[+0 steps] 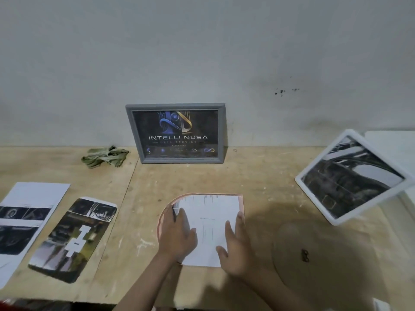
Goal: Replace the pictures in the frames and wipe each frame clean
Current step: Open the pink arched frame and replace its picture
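Arched frame (165, 212) lies flat, long axis running away toward grey frame (175, 133) | white sheet (208, 230) hides most | left hand (177, 235), right hand (234, 245) grip released, flat on sheet

Three frames are in view: a grey frame (175, 133) at centre, a white frame (350, 176) at right, and an arched frame (167, 204) at lower centre. Two loose pictures (73, 239) lie at lower left, one green cloth (104, 156) at centre left, and one arched backing board (314, 254) at lower right.
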Demonstrator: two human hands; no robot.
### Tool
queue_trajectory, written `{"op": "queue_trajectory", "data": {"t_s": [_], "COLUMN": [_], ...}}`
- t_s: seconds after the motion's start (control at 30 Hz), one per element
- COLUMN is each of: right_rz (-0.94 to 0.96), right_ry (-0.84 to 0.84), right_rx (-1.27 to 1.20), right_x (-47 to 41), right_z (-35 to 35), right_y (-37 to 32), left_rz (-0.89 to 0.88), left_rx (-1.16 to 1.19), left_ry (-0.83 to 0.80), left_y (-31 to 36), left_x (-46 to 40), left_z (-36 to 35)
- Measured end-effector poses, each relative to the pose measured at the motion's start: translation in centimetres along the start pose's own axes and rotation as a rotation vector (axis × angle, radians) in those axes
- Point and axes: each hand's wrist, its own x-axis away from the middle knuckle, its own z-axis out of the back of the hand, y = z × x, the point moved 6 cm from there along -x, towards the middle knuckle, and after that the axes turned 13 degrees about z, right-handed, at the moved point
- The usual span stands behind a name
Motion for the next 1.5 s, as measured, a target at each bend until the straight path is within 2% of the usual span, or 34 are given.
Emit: {"op": "queue_trajectory", "data": {"t_s": [0.13,0.3,0.43,0.53,0.67,0.73,0.8,0.93,1.1,1.2,1.37,1.5], "right_rz": [-0.008,-0.067,-0.249,-0.350,-0.576,-0.701,-0.835,-0.949,-1.008,-1.061,-1.214,-1.250], "right_ry": [0.026,0.088,0.029,0.118,0.218,0.280,0.264,0.266,0.251,0.247,0.410,0.459], "right_rx": [0.065,-0.018,0.004,-0.003,-0.068,-0.061,0.003,0.082,0.146,0.092,-0.098,-0.159], "right_x": [0.3,1.4,3.7,6.3,10.8,13.2,15.3,17.8,19.1,19.1,19.9,20.3], "right_z": [-0.3,1.6,4.4,7.2,9.4,10.3,11.4,13.5,14.3,14.9,16.8,17.3], "right_y": [0.4,1.0,3.2,5.3,9.4,11.4,13.0,14.4,14.9,15.2,17.0,17.5], "left_rz": [-0.007,-0.052,-0.144,-0.263,-0.354,-0.367,-0.364,-0.372,-0.321,-0.239,0.083,0.216], "left_rx": [-0.013,0.057,0.217,0.270,0.282,0.298,0.310,0.311,0.284,0.349,0.508,0.584], "left_ry": [-0.043,0.000,-0.051,-0.150,-0.299,-0.399,-0.464,-0.442,-0.441,-0.429,-0.496,-0.531], "left_y": [0.0,2.0,6.2,10.0,14.3,15.8,16.7,18.0,19.4,19.6,19.2,19.3], "left_x": [0.0,1.5,4.2,6.5,9.2,10.0,10.4,11.5,12.9,12.8,11.6,11.0], "left_z": [-0.6,-0.2,-0.7,-2.0,-4.3,-5.7,-7.2,-8.0,-8.3,-8.4,-8.7,-8.7]}}
